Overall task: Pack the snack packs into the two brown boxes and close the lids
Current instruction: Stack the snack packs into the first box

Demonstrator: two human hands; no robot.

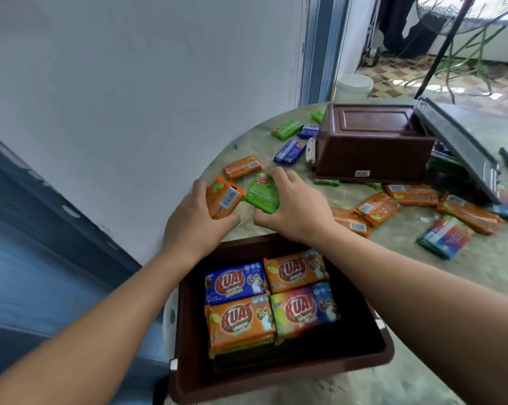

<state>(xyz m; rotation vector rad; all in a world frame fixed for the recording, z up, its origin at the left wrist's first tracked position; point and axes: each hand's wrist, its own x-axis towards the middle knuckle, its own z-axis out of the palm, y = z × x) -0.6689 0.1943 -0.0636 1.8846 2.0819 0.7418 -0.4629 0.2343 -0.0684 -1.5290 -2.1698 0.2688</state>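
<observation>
- The left hand [195, 219], at centre frame, curls fingers and thumb round an orange pack [224, 201]; the pack is tilted, its long axis running from upper left to lower right, barcode side up.
- The right hand [293, 209], just beside it, grips a green pack [261, 194] between curled fingers above and thumb below; its long axis slants up toward the top of the frame, logo end away from the camera.
- The two packs nearly touch (corner to corner) just above the far rim of the open brown box [279, 378].
- That box sits at lower centre, overhanging the near edge of the round table [480, 267]; four packs lie flat in it in two rows, long axes left to right: blue [235, 283] and orange [296, 270] at the far side, orange [241, 323] and rainbow [304, 309] nearer. A dark strip of bare floor shows along the near wall.
- The second brown box [372, 144], upper right, lies upside down, with a dark lid [457, 147] leaning against its right side.
- Loose packs are scattered between and around the boxes; bare tabletop lies to the right of the open box.
- The white wall [130, 97] stands close along the table's left edge.
</observation>
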